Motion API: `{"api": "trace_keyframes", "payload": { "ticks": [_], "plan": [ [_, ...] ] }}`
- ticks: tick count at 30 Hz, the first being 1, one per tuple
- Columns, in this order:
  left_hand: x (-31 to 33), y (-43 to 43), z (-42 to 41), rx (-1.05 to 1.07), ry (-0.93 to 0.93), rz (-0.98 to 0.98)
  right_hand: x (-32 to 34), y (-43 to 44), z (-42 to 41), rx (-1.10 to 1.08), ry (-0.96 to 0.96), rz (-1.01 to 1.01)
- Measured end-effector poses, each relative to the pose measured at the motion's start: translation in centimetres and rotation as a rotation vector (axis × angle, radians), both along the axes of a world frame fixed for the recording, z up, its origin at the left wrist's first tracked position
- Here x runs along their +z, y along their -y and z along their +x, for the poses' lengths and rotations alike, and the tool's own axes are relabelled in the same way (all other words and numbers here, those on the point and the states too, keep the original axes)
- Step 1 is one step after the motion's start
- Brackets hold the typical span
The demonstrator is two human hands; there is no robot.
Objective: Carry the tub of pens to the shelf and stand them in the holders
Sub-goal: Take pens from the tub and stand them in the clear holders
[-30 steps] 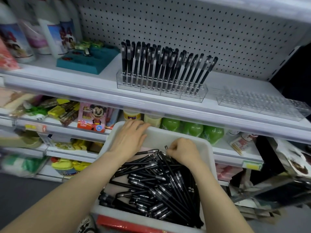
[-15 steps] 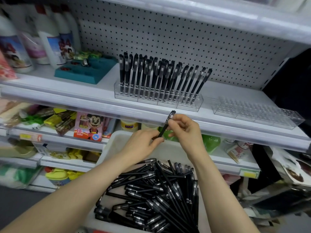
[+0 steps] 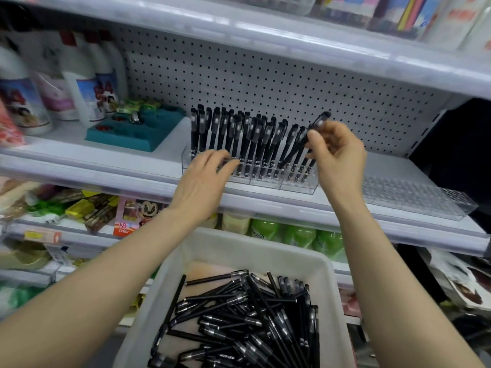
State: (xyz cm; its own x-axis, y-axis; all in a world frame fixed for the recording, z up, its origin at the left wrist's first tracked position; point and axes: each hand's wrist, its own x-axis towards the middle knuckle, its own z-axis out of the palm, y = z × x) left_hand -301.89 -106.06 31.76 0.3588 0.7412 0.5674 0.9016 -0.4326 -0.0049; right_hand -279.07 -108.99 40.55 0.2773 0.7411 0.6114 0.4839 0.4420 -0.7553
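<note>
1. Pen [image 3: 321, 119] was pinched near its cap end in my right grip [image 3: 337, 152], tilted tip-down so it could slide into a free slot at the right end of the clear holder [image 3: 265, 183].
2. My left grip [image 3: 204, 179] grasped nothing; its loose fingers lay against the holder's front, I judge to steady it.
3. That holder stood on the shelf [image 3: 106, 155], nearly full of upright pens [image 3: 233, 131]; the second holder [image 3: 414, 195] just beside it was empty.
4. Below, the white tub [image 3: 326, 261] held a heap of loose pens [image 3: 252, 314].
</note>
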Motion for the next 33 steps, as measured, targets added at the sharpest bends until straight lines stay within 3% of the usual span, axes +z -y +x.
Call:
{"api": "trace_keyframes", "payload": {
  "ticks": [4,16,24,29,33],
  "plan": [
    [-0.3,-1.3,-0.5,0.019,-0.051,0.014,0.3,-2.5,-0.8,-0.070,0.099,0.013],
    [-1.0,-1.6,-0.4,-0.006,0.012,0.032,-3.2,-5.5,-2.1,-0.158,0.322,-0.200],
    [-0.8,-1.2,-0.5,-0.020,0.011,-0.004,-3.4,-4.6,-2.1,-0.182,0.294,-0.259],
    [-2.6,1.6,-1.6,-0.095,0.074,-0.010,-6.2,0.6,-2.2,-0.098,0.255,-0.234],
    [-7.3,4.9,-2.7,-0.186,0.099,-0.062,-12.3,4.6,-3.0,0.064,0.390,-0.360]
  ]
}}
